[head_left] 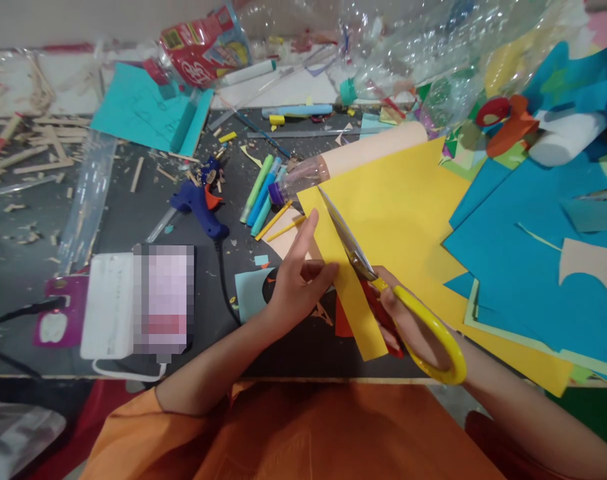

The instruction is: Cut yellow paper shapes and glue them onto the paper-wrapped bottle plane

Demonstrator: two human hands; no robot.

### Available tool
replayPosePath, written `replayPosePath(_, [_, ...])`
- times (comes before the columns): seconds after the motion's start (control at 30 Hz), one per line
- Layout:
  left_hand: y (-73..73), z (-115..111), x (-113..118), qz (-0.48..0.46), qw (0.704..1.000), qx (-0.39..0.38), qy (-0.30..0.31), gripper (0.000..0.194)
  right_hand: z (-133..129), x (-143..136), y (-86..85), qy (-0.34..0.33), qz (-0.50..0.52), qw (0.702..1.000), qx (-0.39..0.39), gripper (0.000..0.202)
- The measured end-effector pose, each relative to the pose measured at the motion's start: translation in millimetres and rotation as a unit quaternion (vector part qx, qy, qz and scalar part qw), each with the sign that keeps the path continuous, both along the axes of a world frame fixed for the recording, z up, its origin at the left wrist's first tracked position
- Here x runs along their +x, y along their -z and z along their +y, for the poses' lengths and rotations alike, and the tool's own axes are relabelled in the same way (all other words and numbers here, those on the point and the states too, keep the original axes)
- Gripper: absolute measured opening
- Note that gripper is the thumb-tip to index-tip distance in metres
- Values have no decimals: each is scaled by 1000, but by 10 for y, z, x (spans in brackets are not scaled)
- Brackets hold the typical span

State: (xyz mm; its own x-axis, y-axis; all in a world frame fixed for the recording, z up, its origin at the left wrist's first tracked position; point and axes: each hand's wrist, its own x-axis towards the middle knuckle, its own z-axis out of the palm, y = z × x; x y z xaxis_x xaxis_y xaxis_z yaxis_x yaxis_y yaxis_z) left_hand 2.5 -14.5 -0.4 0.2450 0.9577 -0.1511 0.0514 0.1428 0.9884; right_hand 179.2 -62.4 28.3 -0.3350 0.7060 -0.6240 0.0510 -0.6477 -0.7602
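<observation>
My right hand (394,303) grips a pair of yellow-handled scissors (436,333), their metal blades pointing up and left. A yellow paper sheet (393,207) lies around the blades, with a long narrow strip (356,300) along its left side, on the left of the scissors. My left hand (301,277) is at the strip's left edge, index finger stretched upward along it and the thumb on the strip. Its other fingers curl beneath, partly hidden. A clear plastic bottle (303,175) wrapped in pale paper lies just beyond the sheet.
A blue glue gun (198,207) and several markers (263,193) lie left of my hands. Further left are a white power bank (108,303) and wood scraps (48,143). Blue paper sheets (513,260) cover the right side. Plastic bottles (198,50) line the back.
</observation>
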Motion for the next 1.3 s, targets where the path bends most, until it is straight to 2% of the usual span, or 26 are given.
replayPosePath(0.4, [-31,10,-1,-8,1000,-8,4,75,53,-51,-11,16,-3,1000,-12,79])
replayPosePath(0.6, [9,-18,-1,0,1000,4,15,74,33,-45,33,35,13,999,6,72])
replayPosePath(0.7, [21,-9,-23,33,999,29,5,70,23,17,19,35,4,999,21,63])
replayPosePath(0.8, [38,45,-77,94,991,93,-39,64,36,188,-62,-3,-74,996,53,56])
replayPosePath(0.87, [69,89,-116,106,984,123,-71,63,58,348,-122,-58,-171,978,107,49])
replayPosePath(0.9, [89,109,-131,98,984,122,-84,64,70,431,-142,-69,-241,958,142,47])
replayPosePath(1.0, [149,147,-154,58,988,96,-102,65,90,644,-132,-93,-418,877,219,53])
replayPosePath(1.1, [178,160,-154,38,989,82,-115,66,41,787,-53,-105,-520,808,255,66])
replayPosePath(1.2, [183,165,-157,37,990,80,-109,66,-95,897,10,-110,-555,778,272,72])
replayPosePath(1.3, [188,176,-166,42,989,101,-96,67,-246,999,22,-113,-556,775,278,73])
